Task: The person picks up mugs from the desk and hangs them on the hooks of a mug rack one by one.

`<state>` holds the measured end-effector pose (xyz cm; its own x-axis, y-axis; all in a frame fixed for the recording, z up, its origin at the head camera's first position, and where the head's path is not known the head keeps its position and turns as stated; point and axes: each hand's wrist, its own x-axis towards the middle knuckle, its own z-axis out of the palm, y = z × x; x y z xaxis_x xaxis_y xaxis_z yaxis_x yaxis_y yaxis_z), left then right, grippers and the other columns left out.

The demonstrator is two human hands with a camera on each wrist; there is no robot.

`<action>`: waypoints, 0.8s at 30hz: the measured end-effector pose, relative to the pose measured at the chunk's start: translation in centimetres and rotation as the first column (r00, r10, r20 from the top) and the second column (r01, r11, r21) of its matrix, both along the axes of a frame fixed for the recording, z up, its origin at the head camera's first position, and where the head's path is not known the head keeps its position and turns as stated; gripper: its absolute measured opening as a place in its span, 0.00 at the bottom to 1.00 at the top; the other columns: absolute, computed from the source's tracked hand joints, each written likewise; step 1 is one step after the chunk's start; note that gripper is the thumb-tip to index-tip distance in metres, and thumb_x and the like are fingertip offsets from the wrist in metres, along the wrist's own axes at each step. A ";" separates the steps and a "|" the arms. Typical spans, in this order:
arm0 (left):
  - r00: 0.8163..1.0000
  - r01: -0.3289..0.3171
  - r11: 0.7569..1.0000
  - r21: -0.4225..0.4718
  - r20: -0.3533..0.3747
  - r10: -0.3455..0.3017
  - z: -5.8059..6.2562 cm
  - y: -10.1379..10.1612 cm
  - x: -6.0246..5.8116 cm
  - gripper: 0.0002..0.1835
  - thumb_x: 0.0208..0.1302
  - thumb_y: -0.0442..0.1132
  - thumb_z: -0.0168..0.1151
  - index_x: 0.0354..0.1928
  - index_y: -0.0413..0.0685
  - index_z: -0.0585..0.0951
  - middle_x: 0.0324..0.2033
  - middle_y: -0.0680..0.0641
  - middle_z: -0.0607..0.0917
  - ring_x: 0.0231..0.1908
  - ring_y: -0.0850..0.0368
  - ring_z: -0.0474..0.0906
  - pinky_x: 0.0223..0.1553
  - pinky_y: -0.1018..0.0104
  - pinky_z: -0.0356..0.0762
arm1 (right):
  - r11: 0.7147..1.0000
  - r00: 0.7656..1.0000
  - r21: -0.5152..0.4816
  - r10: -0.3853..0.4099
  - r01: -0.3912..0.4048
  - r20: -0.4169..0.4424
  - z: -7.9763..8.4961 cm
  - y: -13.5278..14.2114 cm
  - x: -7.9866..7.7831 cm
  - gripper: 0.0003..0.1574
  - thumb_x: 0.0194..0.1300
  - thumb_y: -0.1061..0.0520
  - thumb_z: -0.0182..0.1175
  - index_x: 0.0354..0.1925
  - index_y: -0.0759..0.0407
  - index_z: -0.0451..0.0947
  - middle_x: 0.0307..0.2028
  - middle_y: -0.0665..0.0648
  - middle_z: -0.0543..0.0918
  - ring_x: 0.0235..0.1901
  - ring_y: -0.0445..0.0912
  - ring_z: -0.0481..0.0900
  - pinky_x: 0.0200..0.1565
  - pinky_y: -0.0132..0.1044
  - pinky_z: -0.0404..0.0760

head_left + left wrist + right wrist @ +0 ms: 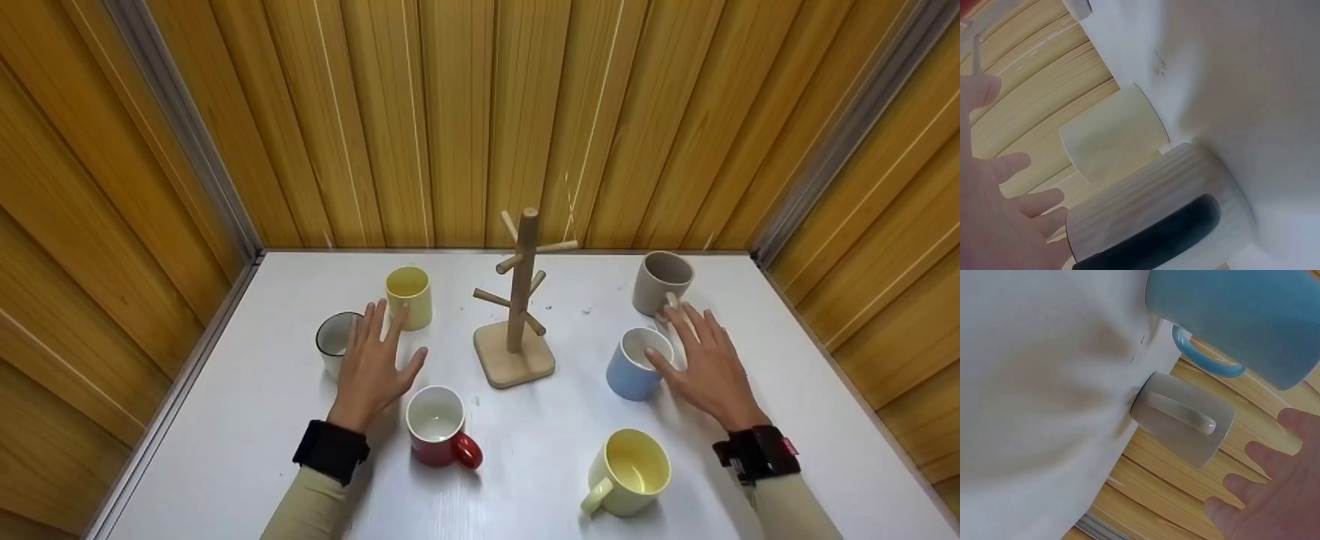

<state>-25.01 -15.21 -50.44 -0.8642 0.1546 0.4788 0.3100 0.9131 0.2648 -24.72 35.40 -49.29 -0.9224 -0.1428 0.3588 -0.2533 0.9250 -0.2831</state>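
While my left grip [371,379] spreads wide near the white mug [331,363], my right grip [709,371] is spread out too, beside the blue mug [632,373], both loose.

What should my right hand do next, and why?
Probably grip the blue mug with your right hand: the hand is spread and empty, close to that upright mug, and nothing hangs on the wooden rack.

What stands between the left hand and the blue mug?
The wooden peg stand, upright and holding no mugs, is between the left hand and the blue mug. The head view shows this.
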 end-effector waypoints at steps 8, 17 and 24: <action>0.998 0.053 0.993 0.108 0.029 -0.056 1.6 0.4 1.9 0.40 0.69 0.56 0.64 0.77 0.48 0.67 0.74 0.32 0.65 0.75 0.34 0.56 0.75 0.39 0.50 | 0.993 0.989 0.044 0.115 -0.111 -0.098 1.8 -1.4 2.5 0.50 0.65 0.39 0.68 0.77 0.51 0.63 0.76 0.68 0.59 0.75 0.72 0.50 0.69 0.73 0.54; 0.984 0.168 0.937 0.307 0.010 -0.179 3.0 1.8 4.4 0.38 0.69 0.55 0.65 0.76 0.49 0.68 0.73 0.36 0.68 0.72 0.38 0.64 0.69 0.35 0.62 | 0.958 0.958 0.090 0.279 -0.273 -0.058 4.1 -4.3 5.3 0.52 0.62 0.38 0.72 0.78 0.44 0.62 0.78 0.61 0.59 0.75 0.65 0.56 0.65 0.72 0.63; 0.962 0.235 0.837 0.494 0.003 -0.272 3.8 3.3 6.2 0.36 0.72 0.52 0.63 0.77 0.49 0.67 0.74 0.43 0.68 0.74 0.46 0.63 0.72 0.43 0.62 | 0.914 0.915 0.066 0.397 -0.401 0.072 5.1 -6.1 8.2 0.49 0.63 0.30 0.67 0.77 0.36 0.64 0.76 0.55 0.65 0.71 0.57 0.66 0.59 0.65 0.75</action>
<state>-18.85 -11.90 -46.62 -0.8610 0.1374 0.4897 0.4766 0.5542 0.6824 -16.56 29.31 -44.18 -0.8012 -0.5285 0.2807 -0.5916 0.7701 -0.2385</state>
